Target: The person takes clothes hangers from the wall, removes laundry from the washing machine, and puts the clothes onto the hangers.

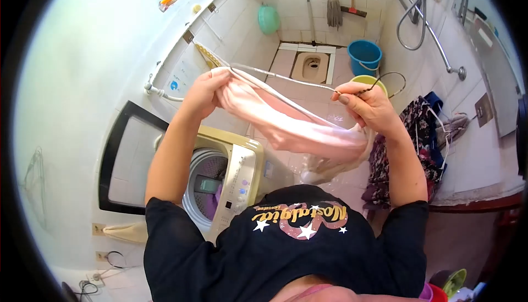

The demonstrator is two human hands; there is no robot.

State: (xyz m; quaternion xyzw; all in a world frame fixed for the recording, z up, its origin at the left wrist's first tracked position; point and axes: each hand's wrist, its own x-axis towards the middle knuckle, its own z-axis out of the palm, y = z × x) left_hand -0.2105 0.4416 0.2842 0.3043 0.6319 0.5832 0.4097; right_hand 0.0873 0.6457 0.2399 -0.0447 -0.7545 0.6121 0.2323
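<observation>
My left hand point(206, 92) is closed on one end of a pale pink garment point(275, 120) and the wire hanger at that end. The white wire hanger point(286, 78) stretches across to my right hand point(371, 107). There my fingers pinch its twisted neck, and the dark hook point(397, 74) sticks out beyond them to the right. The garment sags in a loop between my two hands, its far side hanging low. Which part of the garment goes round the wire I cannot tell.
An open-topped washing machine point(247, 156), lid point(137, 159) raised, stands at my left with purple cloth point(208, 203) inside. Dark floral clothes point(404, 137) hang at right. Ahead are a squat toilet point(311, 67), blue bucket point(364, 56), green basin point(375, 82) and mop point(334, 12).
</observation>
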